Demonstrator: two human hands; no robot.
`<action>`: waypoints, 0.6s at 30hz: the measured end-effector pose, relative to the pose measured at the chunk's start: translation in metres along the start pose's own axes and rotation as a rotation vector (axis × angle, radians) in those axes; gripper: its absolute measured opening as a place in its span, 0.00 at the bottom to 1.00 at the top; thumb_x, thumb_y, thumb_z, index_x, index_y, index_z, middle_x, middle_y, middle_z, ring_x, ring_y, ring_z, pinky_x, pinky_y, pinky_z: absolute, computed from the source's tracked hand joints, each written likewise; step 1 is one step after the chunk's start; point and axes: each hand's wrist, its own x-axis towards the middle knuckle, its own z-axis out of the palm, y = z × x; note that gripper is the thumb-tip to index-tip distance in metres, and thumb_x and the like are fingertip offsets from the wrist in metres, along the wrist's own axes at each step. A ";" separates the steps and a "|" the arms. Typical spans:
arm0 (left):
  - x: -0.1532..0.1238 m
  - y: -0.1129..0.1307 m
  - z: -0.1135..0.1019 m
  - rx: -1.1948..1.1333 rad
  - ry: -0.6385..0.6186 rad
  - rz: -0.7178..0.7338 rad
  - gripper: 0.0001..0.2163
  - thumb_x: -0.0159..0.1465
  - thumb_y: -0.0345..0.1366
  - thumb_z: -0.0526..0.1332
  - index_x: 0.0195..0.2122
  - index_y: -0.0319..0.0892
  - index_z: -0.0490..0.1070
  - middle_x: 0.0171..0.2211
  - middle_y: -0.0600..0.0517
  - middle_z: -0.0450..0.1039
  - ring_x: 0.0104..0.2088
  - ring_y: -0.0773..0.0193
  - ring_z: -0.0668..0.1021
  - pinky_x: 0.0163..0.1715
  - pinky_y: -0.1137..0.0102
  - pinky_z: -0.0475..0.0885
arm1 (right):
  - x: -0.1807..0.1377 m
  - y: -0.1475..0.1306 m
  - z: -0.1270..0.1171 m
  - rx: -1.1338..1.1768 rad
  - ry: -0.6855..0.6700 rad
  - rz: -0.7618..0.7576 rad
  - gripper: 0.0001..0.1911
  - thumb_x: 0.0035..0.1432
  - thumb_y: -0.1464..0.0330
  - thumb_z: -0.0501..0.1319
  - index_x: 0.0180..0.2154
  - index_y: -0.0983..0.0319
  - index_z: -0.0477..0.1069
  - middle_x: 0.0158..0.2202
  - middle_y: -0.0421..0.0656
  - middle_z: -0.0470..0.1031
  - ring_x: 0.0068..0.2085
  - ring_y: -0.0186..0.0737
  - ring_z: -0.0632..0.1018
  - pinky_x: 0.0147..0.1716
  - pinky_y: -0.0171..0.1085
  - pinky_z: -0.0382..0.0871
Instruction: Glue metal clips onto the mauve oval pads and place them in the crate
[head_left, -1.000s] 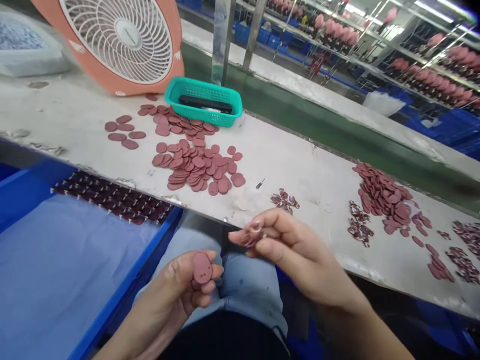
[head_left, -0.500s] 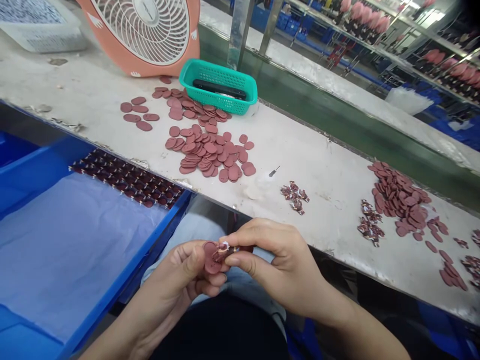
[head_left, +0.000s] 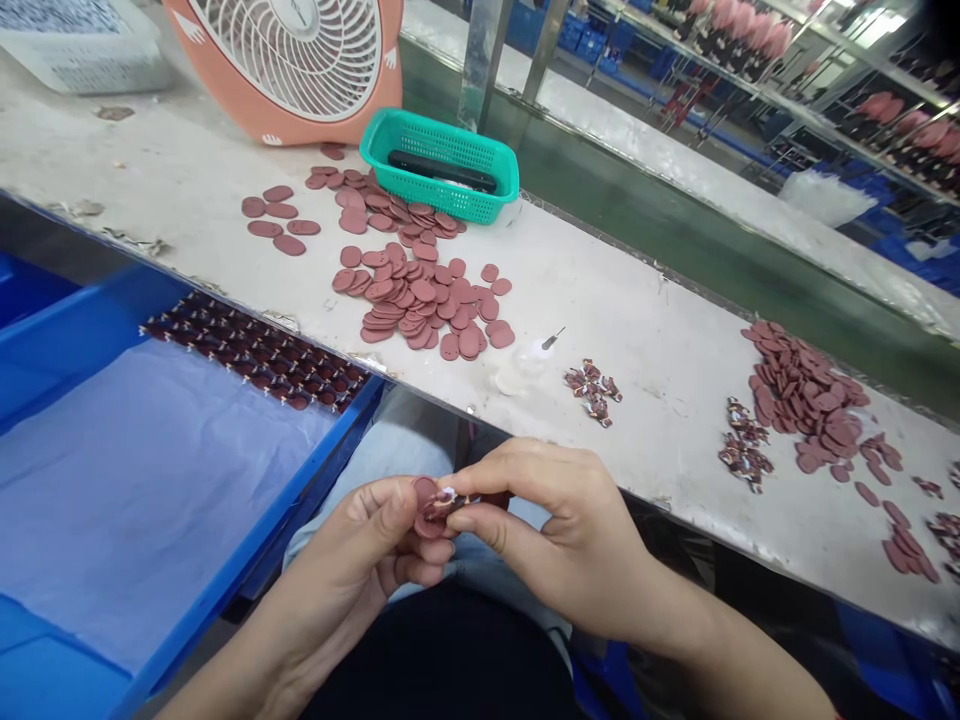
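Over my lap, my left hand (head_left: 382, 545) pinches a flat reddish-brown oval disc (head_left: 426, 492) between thumb and fingers. My right hand (head_left: 555, 525) meets it from the right, thumb and forefinger closed on a small brown figurine piece (head_left: 444, 503) with white and orange details. The piece lies against the disc's face; whether the two are joined I cannot tell. Part of it is hidden under the right fingers. On the bench beyond lie a heap of similar discs (head_left: 420, 295) and a small cluster of figurine pieces (head_left: 592, 390).
A blue crate (head_left: 330, 475) lined with pale sheeting holds rows of assembled brown pieces (head_left: 262, 350) at left. On the bench (head_left: 645, 320) stand a green basket (head_left: 450, 205) and an orange fan (head_left: 300, 125). A small pointed tool (head_left: 553, 339) lies near the middle; more discs (head_left: 810, 395) lie right.
Both hands stay together in nearly the same place. The disc has turned a little, and the figurine piece now lies closer across it. The camera view has shifted slightly.
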 end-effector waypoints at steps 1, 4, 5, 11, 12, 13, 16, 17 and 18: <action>0.001 0.000 -0.001 -0.002 -0.007 -0.007 0.16 0.48 0.49 0.77 0.25 0.41 0.82 0.21 0.54 0.79 0.23 0.70 0.78 0.24 0.80 0.73 | 0.000 0.000 0.000 0.007 -0.005 0.009 0.07 0.60 0.75 0.68 0.41 0.60 0.80 0.35 0.40 0.84 0.34 0.34 0.81 0.38 0.32 0.74; 0.000 0.000 0.000 0.000 0.032 -0.012 0.16 0.47 0.49 0.77 0.25 0.41 0.81 0.21 0.55 0.79 0.22 0.70 0.78 0.23 0.80 0.73 | 0.001 0.000 0.000 0.028 -0.022 0.028 0.08 0.61 0.75 0.68 0.41 0.57 0.80 0.35 0.39 0.84 0.35 0.34 0.81 0.37 0.32 0.74; -0.001 0.000 0.001 0.001 0.050 -0.008 0.17 0.47 0.50 0.77 0.24 0.41 0.81 0.21 0.55 0.79 0.22 0.70 0.78 0.23 0.80 0.73 | 0.001 0.000 0.000 0.025 -0.027 0.028 0.08 0.61 0.75 0.68 0.41 0.57 0.80 0.35 0.39 0.84 0.34 0.34 0.81 0.37 0.32 0.74; -0.001 0.001 0.000 -0.008 0.055 -0.004 0.18 0.46 0.51 0.77 0.25 0.41 0.82 0.20 0.54 0.78 0.21 0.70 0.77 0.22 0.80 0.74 | 0.002 0.000 -0.002 -0.036 -0.052 -0.011 0.07 0.62 0.73 0.67 0.42 0.59 0.79 0.34 0.40 0.83 0.34 0.35 0.81 0.37 0.33 0.75; 0.001 0.000 -0.001 -0.010 0.042 -0.009 0.18 0.45 0.51 0.78 0.25 0.41 0.82 0.20 0.54 0.78 0.21 0.70 0.77 0.21 0.80 0.74 | 0.002 0.000 -0.002 -0.053 -0.058 -0.020 0.07 0.62 0.74 0.67 0.42 0.60 0.78 0.34 0.40 0.83 0.34 0.35 0.81 0.37 0.34 0.75; 0.002 0.000 -0.003 -0.012 0.032 -0.013 0.18 0.45 0.51 0.78 0.25 0.41 0.82 0.20 0.53 0.78 0.21 0.70 0.77 0.21 0.80 0.73 | 0.002 0.000 -0.001 -0.070 -0.065 -0.031 0.06 0.62 0.74 0.66 0.42 0.61 0.78 0.34 0.41 0.83 0.34 0.35 0.80 0.37 0.34 0.75; 0.006 -0.001 -0.006 -0.017 0.033 -0.017 0.18 0.44 0.50 0.78 0.26 0.41 0.82 0.20 0.53 0.77 0.21 0.71 0.77 0.21 0.81 0.73 | 0.002 -0.002 -0.001 -0.124 -0.077 -0.067 0.06 0.62 0.74 0.66 0.42 0.63 0.78 0.34 0.42 0.83 0.34 0.35 0.80 0.37 0.33 0.75; 0.006 -0.001 -0.006 -0.019 0.031 -0.016 0.18 0.45 0.50 0.78 0.27 0.41 0.83 0.20 0.53 0.77 0.21 0.71 0.76 0.21 0.81 0.73 | 0.002 -0.002 -0.001 -0.137 -0.079 -0.077 0.06 0.62 0.74 0.66 0.42 0.63 0.78 0.34 0.42 0.83 0.34 0.35 0.80 0.37 0.33 0.75; 0.006 -0.001 -0.006 -0.019 0.025 -0.013 0.17 0.45 0.50 0.78 0.27 0.42 0.83 0.20 0.53 0.77 0.21 0.71 0.76 0.21 0.81 0.73 | 0.002 -0.002 -0.001 -0.146 -0.082 -0.085 0.06 0.62 0.74 0.66 0.42 0.63 0.77 0.34 0.42 0.83 0.34 0.35 0.80 0.37 0.33 0.75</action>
